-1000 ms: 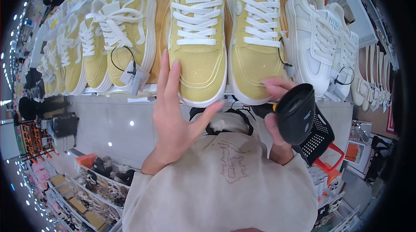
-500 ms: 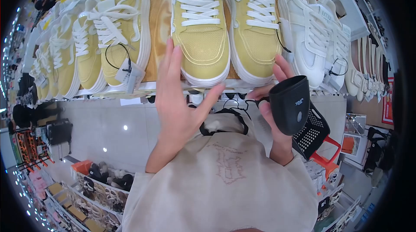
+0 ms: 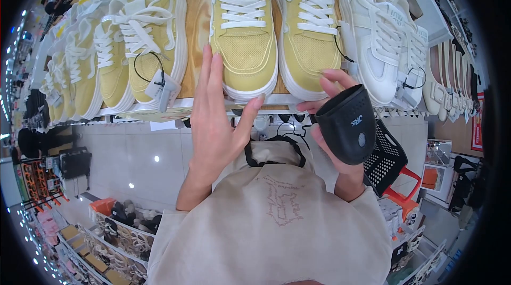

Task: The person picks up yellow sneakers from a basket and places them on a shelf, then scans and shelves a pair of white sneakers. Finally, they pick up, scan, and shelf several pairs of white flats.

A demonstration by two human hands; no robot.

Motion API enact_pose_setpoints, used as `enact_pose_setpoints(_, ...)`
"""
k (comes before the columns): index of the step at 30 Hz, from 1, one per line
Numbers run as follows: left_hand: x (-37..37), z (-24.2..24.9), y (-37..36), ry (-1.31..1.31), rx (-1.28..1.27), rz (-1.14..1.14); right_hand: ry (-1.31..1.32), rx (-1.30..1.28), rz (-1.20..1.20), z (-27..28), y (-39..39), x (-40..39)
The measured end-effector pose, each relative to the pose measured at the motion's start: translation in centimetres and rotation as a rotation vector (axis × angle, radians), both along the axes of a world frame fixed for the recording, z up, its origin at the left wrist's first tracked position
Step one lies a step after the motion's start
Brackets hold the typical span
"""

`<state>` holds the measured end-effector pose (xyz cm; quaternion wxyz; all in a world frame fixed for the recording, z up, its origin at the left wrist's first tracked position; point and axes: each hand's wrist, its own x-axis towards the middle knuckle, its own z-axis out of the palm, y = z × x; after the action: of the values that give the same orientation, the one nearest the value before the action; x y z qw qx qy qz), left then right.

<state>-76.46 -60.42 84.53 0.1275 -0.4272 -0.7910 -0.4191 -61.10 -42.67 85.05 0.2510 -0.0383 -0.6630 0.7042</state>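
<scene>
Across the top of the frame, a shelf (image 3: pixel 194 16) holds yellow sneakers (image 3: pixel 244 29) and white sneakers (image 3: pixel 380 40). Left hand (image 3: pixel 218 125), fingers spread and holding nothing, is raised before the shelf edge at centre. Right hand (image 3: pixel 332 120) is clenched around a black scanner (image 3: pixel 348 125), centre right. Lower right, a black basket (image 3: pixel 388 165); its contents are hidden.

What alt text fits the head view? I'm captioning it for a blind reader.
A person's right hand holds a black handheld scanner while the open left hand is raised by a wooden shelf of shoes. A pair of yellow sneakers with white laces sits straight ahead, white sneakers to the right.
</scene>
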Motion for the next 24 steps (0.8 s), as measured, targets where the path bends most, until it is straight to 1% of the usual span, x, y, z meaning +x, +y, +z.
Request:
enact_pose_setpoints(2, 0.0, 0.0, 0.0, 0.007, -0.002, -0.001, 0.001, 0.040, -0.009, 0.1, -0.1, 0.0)
enact_pose_setpoints(5, 0.0, -0.2, 0.0, 0.013, -0.003, -0.001, 0.032, -0.027, -0.007, 0.0, 0.1, 0.0)
enact_pose_setpoints(7, 0.1, -0.2, 0.1, 0.019, 0.000, 0.000, 0.039, 0.123, -0.025, 0.0, 0.3, -0.1)
enact_pose_setpoints(8, 0.2, -0.1, 0.1, -0.002, 0.014, -0.004, 0.040, 0.123, -0.024, 0.1, 0.5, -0.1)
enact_pose_setpoints(10, 0.3, -0.2, 0.2, -0.024, 0.026, -0.008, -0.092, 0.480, -0.097, 0.2, 0.9, 0.0)
enact_pose_setpoints(11, 0.2, -0.3, 0.2, -0.003, 0.021, -0.008, -0.092, 0.478, -0.096, 0.0, 0.9, 0.0)
enact_pose_setpoints(13, 0.1, -0.3, 0.1, 0.019, 0.016, -0.002, -0.070, 0.353, -0.100, -0.4, 0.7, -0.2)
enact_pose_setpoints(14, 0.2, -0.2, 0.1, 0.008, 0.005, 0.009, -0.069, 0.351, -0.094, -0.4, 0.3, -0.1)
enact_pose_setpoints(16, 0.4, -0.2, -0.1, 0.001, -0.007, 0.025, -0.033, 0.064, -0.101, -0.4, -0.6, 0.3)
enact_pose_setpoints(17, 0.5, -0.4, -0.2, 0.006, 0.008, 0.045, -0.031, 0.061, -0.098, -0.7, -0.9, 0.4)
enact_pose_setpoints(19, 0.7, -0.6, -0.2, 0.011, 0.023, 0.064, 0.046, 0.236, -0.286, -1.7, -1.4, 0.7)
enact_pose_setpoints(23, 1.0, -0.4, 0.4, 0.048, -0.019, 0.128, 0.023, 0.232, -0.344, -2.7, -2.2, 1.3)
enact_pose_setpoints(24, 1.0, -0.2, 0.6, 0.067, -0.045, 0.146, 0.005, 0.187, -0.327, -3.0, -2.2, 1.2)
